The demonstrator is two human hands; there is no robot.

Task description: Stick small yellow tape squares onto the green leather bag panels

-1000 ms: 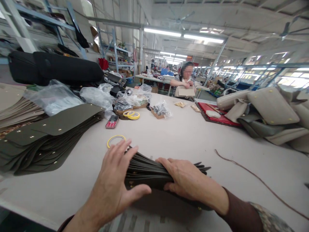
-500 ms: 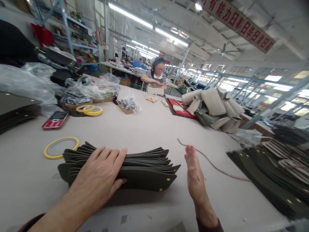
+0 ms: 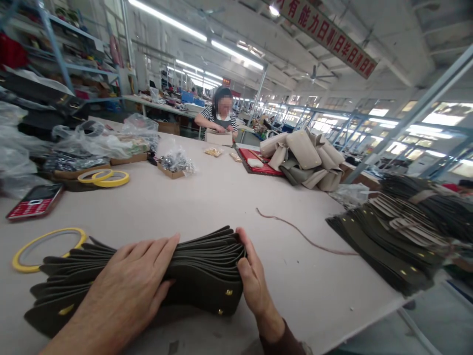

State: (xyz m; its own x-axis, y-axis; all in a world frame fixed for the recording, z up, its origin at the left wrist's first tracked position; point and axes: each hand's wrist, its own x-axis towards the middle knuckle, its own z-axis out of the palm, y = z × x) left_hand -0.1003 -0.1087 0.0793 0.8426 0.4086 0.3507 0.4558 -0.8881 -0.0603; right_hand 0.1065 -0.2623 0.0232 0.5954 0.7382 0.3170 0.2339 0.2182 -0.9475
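A stack of dark olive-green leather flaps (image 3: pixel 207 286) with small gold metal fittings stands on edge on the table, fanned out at its left end. My left hand (image 3: pixel 136 276) is closed over the middle of the stack, fingers across the top and thumb against the near face. At the right end, my right hand (image 3: pixel 254 273) presses against the flap ends, its fingers at the far corner and thumb bent at the near side. Just left of the stack lies a roll of yellow tape (image 3: pixel 22 256), partly hidden behind the flaps.
A red phone (image 3: pixel 36 201), yellow tape rolls (image 3: pixel 111 178) and a box of bagged metal parts (image 3: pixel 175 165) lie leftward. Beige bags (image 3: pixel 305 153) are heaped at the back. More dark flaps (image 3: pixel 384 246) and a brown cord (image 3: pixel 303 231) are rightward. A co-worker (image 3: pixel 221 113) sits across.
My right hand, flat and apart from the stack before, has come left against its right end. Those ends are now more even. The view has turned to the right.
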